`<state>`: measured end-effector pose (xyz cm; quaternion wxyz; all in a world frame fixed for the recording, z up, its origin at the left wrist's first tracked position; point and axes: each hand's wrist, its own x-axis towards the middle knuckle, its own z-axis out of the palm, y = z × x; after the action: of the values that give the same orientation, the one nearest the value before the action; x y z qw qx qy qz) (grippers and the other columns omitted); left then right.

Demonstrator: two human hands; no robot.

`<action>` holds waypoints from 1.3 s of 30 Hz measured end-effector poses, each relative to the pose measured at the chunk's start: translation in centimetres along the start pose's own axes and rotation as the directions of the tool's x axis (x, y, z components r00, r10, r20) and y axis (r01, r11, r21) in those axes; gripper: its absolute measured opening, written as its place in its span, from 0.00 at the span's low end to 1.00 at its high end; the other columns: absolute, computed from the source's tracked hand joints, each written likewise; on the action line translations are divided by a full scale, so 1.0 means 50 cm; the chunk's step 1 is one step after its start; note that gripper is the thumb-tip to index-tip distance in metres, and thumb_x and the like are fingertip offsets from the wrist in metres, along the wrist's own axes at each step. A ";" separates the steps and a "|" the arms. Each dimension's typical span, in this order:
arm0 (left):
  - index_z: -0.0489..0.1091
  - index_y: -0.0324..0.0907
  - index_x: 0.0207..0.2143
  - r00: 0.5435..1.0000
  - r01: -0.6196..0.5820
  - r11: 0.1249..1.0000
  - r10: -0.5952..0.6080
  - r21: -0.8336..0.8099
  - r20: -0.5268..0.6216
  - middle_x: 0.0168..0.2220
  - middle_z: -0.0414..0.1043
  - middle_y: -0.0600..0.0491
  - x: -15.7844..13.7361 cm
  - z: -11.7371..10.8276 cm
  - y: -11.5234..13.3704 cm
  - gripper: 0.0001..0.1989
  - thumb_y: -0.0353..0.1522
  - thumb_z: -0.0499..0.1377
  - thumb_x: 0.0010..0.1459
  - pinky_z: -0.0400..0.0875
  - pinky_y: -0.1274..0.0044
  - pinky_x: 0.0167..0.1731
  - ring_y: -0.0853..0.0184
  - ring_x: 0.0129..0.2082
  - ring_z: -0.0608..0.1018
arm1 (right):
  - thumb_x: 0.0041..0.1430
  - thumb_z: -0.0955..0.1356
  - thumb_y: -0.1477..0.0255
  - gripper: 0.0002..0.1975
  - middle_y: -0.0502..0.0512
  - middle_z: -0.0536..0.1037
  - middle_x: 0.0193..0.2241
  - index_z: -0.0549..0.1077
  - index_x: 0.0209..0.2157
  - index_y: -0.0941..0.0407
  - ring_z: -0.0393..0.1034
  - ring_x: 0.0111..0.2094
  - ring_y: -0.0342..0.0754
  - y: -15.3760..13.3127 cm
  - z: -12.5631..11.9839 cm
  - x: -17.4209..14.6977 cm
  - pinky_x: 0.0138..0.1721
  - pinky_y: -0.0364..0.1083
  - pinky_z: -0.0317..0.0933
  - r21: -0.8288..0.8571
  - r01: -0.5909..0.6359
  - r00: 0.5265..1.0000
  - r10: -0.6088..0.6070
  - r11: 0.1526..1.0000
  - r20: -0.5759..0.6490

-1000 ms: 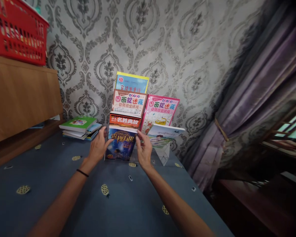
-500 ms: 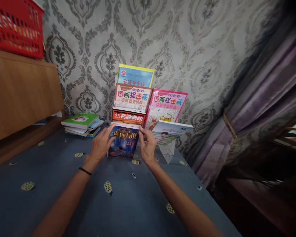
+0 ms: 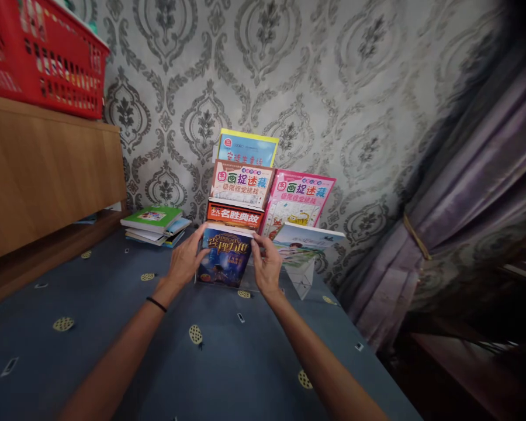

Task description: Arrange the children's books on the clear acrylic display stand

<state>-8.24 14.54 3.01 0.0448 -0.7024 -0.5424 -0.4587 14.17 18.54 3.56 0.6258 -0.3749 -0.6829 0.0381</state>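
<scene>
While the left hand (image 3: 186, 260) and right hand (image 3: 267, 266) hold the upper sides of the dark-blue, gold-titled paperback book (image 3: 223, 260), level pressure should keep it square, upright before the orange-red book (image 3: 236, 215) reading 名胜典故. Behind, the brown-bordered book (image 3: 243, 182) reads 图画捉迷藏, the yellow-edged blue book (image 3: 248, 147) 安徒生童话.

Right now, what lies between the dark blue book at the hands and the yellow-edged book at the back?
Behind the dark blue book, the head view shows a red-orange book, then a brown-edged book, before the yellow-edged book.
</scene>
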 end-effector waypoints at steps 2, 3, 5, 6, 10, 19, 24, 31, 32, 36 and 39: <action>0.52 0.51 0.69 1.000 0.015 1.000 -0.015 0.011 0.006 0.60 0.73 0.49 0.003 -0.002 -0.001 0.36 0.30 0.62 0.63 0.72 0.68 0.55 0.59 0.57 0.77 | 0.69 0.63 0.59 0.17 0.58 0.82 0.38 0.78 0.43 0.55 0.76 0.38 0.51 0.001 0.001 0.003 0.34 0.47 0.69 -0.003 -0.004 1.000 0.004 1.000 0.001; 0.53 0.51 0.69 1.000 0.017 1.000 -0.017 0.013 0.012 0.60 0.73 0.49 0.004 -0.003 -0.001 0.35 0.30 0.62 0.63 0.72 0.69 0.55 0.59 0.57 0.77 | 0.69 0.63 0.59 0.17 0.58 0.82 0.38 0.78 0.42 0.55 0.75 0.38 0.51 0.001 0.002 0.005 0.34 0.47 0.69 -0.003 -0.004 1.000 0.004 1.000 0.002; 0.53 0.51 0.69 1.000 0.010 1.000 -0.010 0.006 0.024 0.61 0.72 0.49 0.006 -0.007 -0.001 0.35 0.30 0.62 0.63 0.72 0.69 0.55 0.59 0.57 0.77 | 0.69 0.62 0.59 0.17 0.58 0.81 0.37 0.78 0.41 0.55 0.75 0.37 0.51 0.000 0.002 0.007 0.34 0.47 0.68 -0.006 -0.005 1.000 0.005 1.000 0.005; 0.52 0.51 0.69 0.999 0.004 1.000 -0.004 0.000 0.033 0.61 0.71 0.49 0.006 -0.009 -0.001 0.35 0.30 0.61 0.63 0.72 0.69 0.55 0.59 0.57 0.77 | 0.69 0.62 0.59 0.17 0.58 0.81 0.37 0.78 0.40 0.55 0.75 0.37 0.51 -0.001 0.001 0.008 0.35 0.47 0.68 -0.009 -0.006 1.000 0.006 1.000 0.008; 0.50 0.50 0.70 0.998 -0.023 0.999 0.025 -0.037 0.061 0.64 0.68 0.48 0.003 -0.014 -0.001 0.37 0.29 0.59 0.63 0.70 0.68 0.57 0.60 0.59 0.75 | 0.68 0.62 0.59 0.17 0.58 0.81 0.37 0.77 0.40 0.55 0.75 0.36 0.51 -0.006 -0.004 0.010 0.36 0.48 0.67 -0.017 -0.016 0.999 0.017 1.000 0.031; 0.54 0.44 0.67 1.000 0.003 0.999 -0.004 -0.047 -0.022 0.58 0.69 0.43 -0.002 0.003 -0.018 0.33 0.32 0.60 0.61 0.70 0.65 0.55 0.56 0.56 0.74 | 0.66 0.64 0.61 0.16 0.60 0.82 0.41 0.75 0.47 0.55 0.76 0.40 0.53 -0.006 -0.009 0.001 0.39 0.50 0.69 0.022 -0.032 0.999 0.031 0.999 0.041; 0.61 0.44 0.61 0.999 0.015 1.000 -0.015 -0.001 0.035 0.53 0.70 0.46 -0.004 0.003 -0.021 0.25 0.34 0.58 0.63 0.71 0.67 0.52 0.58 0.54 0.75 | 0.66 0.65 0.60 0.19 0.60 0.81 0.41 0.74 0.52 0.55 0.76 0.40 0.53 -0.004 -0.006 -0.006 0.38 0.50 0.69 0.024 -0.044 0.999 0.044 0.999 0.012; 0.65 0.40 0.58 0.998 0.025 0.998 -0.028 0.050 0.052 0.50 0.70 0.46 -0.006 0.009 -0.021 0.20 0.34 0.56 0.65 0.71 0.68 0.50 0.58 0.51 0.75 | 0.66 0.64 0.55 0.23 0.63 0.81 0.41 0.76 0.50 0.57 0.75 0.39 0.55 0.022 0.008 -0.030 0.43 0.54 0.69 -0.064 -0.064 0.998 0.065 0.996 0.008; 0.65 0.40 0.57 0.998 0.027 0.998 -0.029 0.048 0.054 0.49 0.70 0.46 -0.006 0.009 -0.022 0.19 0.34 0.56 0.65 0.71 0.68 0.50 0.58 0.51 0.75 | 0.65 0.64 0.54 0.23 0.63 0.81 0.40 0.77 0.49 0.57 0.75 0.39 0.55 0.024 0.010 -0.038 0.43 0.54 0.68 -0.079 -0.072 0.997 0.074 0.994 0.020; 0.67 0.41 0.53 0.998 0.021 0.999 -0.019 -0.027 0.061 0.46 0.74 0.47 -0.007 0.008 -0.028 0.16 0.33 0.57 0.64 0.71 0.69 0.47 0.60 0.46 0.77 | 0.62 0.66 0.54 0.24 0.63 0.79 0.39 0.73 0.50 0.58 0.74 0.38 0.55 0.026 0.018 -0.078 0.37 0.52 0.69 -0.057 -0.169 0.985 0.170 0.984 0.014; 0.67 0.42 0.48 0.997 0.031 0.993 -0.023 -0.111 0.080 0.40 0.75 0.50 -0.008 0.005 -0.034 0.11 0.32 0.57 0.63 0.71 0.71 0.43 0.62 0.41 0.78 | 0.59 0.67 0.54 0.20 0.61 0.78 0.35 0.72 0.42 0.57 0.74 0.35 0.54 0.023 0.019 -0.100 0.35 0.50 0.69 -0.036 -0.240 0.971 0.241 0.970 0.011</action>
<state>-9.48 15.08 1.86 -0.0224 -0.7138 -0.5265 -0.4613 13.56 16.97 -1.40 0.6048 -0.4653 -0.6378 0.1046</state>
